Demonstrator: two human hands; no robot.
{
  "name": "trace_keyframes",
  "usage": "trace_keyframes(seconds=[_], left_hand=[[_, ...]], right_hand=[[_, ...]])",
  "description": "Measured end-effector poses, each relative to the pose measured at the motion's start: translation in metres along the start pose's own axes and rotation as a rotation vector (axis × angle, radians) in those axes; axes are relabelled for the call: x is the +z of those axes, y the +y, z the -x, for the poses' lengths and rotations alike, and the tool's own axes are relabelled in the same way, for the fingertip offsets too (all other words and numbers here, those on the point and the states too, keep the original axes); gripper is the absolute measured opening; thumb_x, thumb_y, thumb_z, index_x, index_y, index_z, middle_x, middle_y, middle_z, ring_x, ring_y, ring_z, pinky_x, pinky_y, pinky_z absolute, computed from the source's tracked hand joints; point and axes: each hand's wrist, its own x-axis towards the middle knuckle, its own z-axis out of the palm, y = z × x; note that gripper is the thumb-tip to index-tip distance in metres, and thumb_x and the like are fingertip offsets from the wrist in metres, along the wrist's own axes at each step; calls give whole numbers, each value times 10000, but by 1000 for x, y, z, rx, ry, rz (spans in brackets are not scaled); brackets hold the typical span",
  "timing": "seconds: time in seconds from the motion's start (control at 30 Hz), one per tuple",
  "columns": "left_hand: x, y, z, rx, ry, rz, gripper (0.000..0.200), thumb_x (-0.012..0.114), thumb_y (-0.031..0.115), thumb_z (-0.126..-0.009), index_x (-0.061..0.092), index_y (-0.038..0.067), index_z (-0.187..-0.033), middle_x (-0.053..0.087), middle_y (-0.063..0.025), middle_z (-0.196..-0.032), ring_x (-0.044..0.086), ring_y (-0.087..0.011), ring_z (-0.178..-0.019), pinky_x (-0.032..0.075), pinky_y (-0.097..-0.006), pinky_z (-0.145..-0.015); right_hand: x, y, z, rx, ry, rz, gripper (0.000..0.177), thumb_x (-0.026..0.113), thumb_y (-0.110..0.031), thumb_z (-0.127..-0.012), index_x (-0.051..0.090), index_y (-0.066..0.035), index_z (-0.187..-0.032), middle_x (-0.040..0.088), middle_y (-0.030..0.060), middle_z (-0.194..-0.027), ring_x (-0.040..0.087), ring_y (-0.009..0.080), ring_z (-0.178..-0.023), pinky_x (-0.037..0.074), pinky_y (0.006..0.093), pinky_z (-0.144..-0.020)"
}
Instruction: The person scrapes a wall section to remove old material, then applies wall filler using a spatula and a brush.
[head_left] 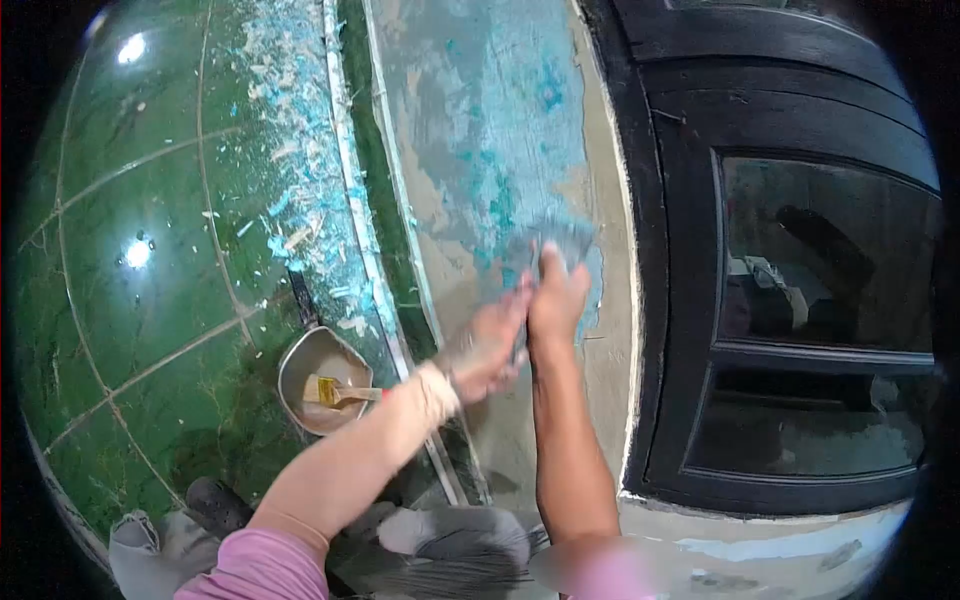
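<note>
Blue and green paint shows on the grey wall (520,110), with bare plaster patches around it. My right hand (558,305) is closed round a tool at the lower end of the painted area. A blurred grey blade (560,240) shows beyond its fingers, against the wall. My left hand (492,345) is just left of the right one, its fingers blurred near the tool's lower part; whether they grip it is unclear. The tool's handle is mostly hidden by both hands.
A metal pan (290,385) with a brush (328,391) in it sits on the green tiled floor (140,330). Paint flakes (300,160) lie along the wall's base. A black framed door or window (680,300) is at the right.
</note>
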Motion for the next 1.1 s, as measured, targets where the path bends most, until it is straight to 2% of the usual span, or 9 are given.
trace_keyframes(seconds=[0.17,0.3,0.47,0.6,0.7,0.83,0.87,0.97,1.1], left_hand=[[13,-18,26,-53,-10,-24,376,394,535,-1004,552,224,-1144,489,40,-692,387,-58,-430,264,-202,-347],[7,11,21,-166,-1,-57,465,363,553,-1001,462,252,-1342,458,13,-639,343,-72,-379,269,-210,-330],[17,-5,25,-91,-14,-12,404,411,566,-986,529,191,-1074,470,15,-641,367,-65,-386,273,-211,-331],[-1,9,13,-88,-22,-27,487,428,593,-972,486,264,-1326,466,26,-647,361,-68,-391,275,-215,-337],[17,-11,33,-112,102,-68,414,444,576,-973,558,183,-1036,485,26,-651,366,-57,-396,265,-216,-336],[7,18,16,-56,35,-10,456,426,571,-983,495,262,-1311,478,57,-647,371,-58,-405,259,-213,-351],[3,19,15,-79,30,-48,421,422,560,-989,472,302,-1318,470,67,-643,370,-56,-406,257,-206,-357],[11,-9,28,-107,26,-49,345,438,550,-987,523,225,-1062,463,65,-632,371,-47,-407,253,-203,-358],[-4,9,3,-65,-1,-11,406,404,565,-991,480,291,-1281,454,50,-690,340,-58,-415,254,-196,-354]], right_hand=[[-17,22,22,18,59,-78,204,485,-164,-950,615,-12,-907,544,29,-624,496,109,-486,376,257,-422],[-2,4,17,138,77,-85,192,493,-166,-941,603,-9,-932,554,40,-660,501,119,-485,430,276,-423],[-16,6,19,91,61,-18,188,514,-159,-937,614,-9,-882,553,45,-621,497,122,-471,415,272,-422],[0,1,8,39,35,14,179,514,-144,-926,624,-12,-875,560,33,-621,493,110,-474,378,268,-419],[-11,11,27,45,73,-70,183,532,-157,-925,611,-16,-839,555,38,-599,498,120,-478,370,300,-423],[5,-4,1,55,25,76,165,514,-125,-917,627,-7,-891,601,42,-679,492,100,-468,370,259,-413],[6,0,1,18,25,44,172,516,-124,-914,626,0,-865,599,42,-668,492,102,-462,370,255,-411],[-8,14,22,24,108,-120,193,529,-134,-917,611,-1,-805,570,43,-601,498,122,-458,365,282,-414],[6,0,1,-2,59,2,188,503,-122,-919,616,-15,-814,568,39,-604,497,108,-457,358,275,-408]])
